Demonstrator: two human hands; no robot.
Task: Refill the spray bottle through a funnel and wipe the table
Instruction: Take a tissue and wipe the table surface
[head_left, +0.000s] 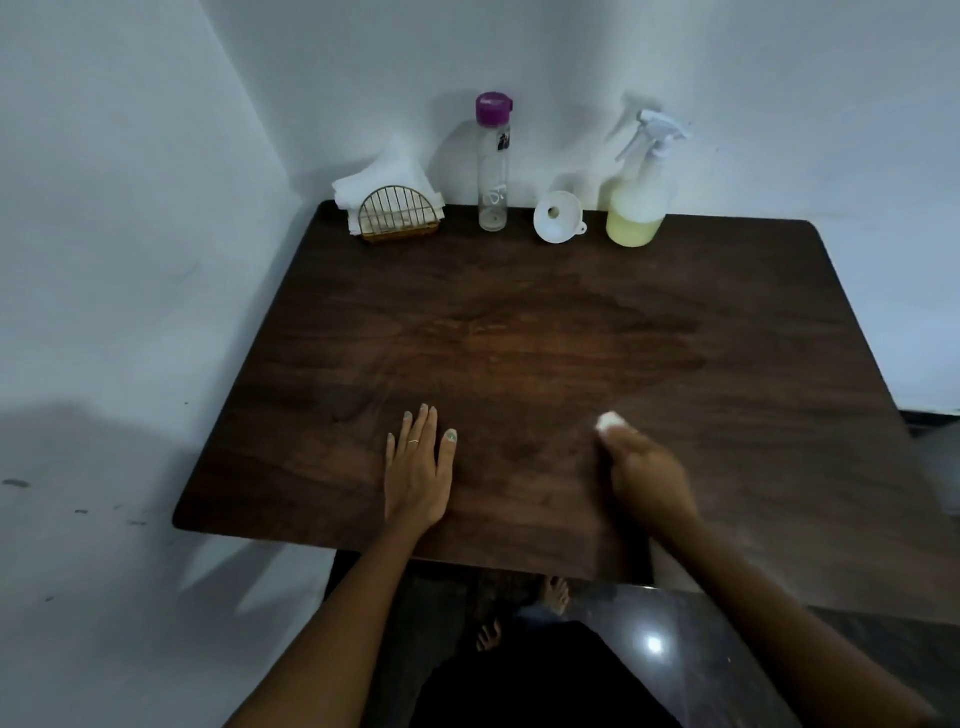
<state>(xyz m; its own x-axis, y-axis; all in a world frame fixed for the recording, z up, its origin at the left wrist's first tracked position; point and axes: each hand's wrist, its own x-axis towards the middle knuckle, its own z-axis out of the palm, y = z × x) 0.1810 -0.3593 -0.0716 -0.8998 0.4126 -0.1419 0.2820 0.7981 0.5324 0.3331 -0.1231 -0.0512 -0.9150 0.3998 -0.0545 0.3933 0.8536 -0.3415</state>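
A dark wooden table (519, 322) fills the view, with a damp sheen across its middle. My right hand (649, 478) is blurred and closed around a wadded white tissue (610, 422), pressed on the table near the front right. My left hand (418, 467) lies flat on the wood, fingers together, holding nothing. Along the back edge stand a spray bottle (638, 208) with yellowish liquid and a white trigger head, a white funnel (558, 217) lying beside it, and a clear, empty-looking bottle (492, 166) with a purple cap.
A gold wire napkin holder (399, 214) with white tissues sits at the back left corner. White walls close in behind and to the left. Bare feet (556, 595) show under the table's front edge, and a glossy dark surface lies at the lower right.
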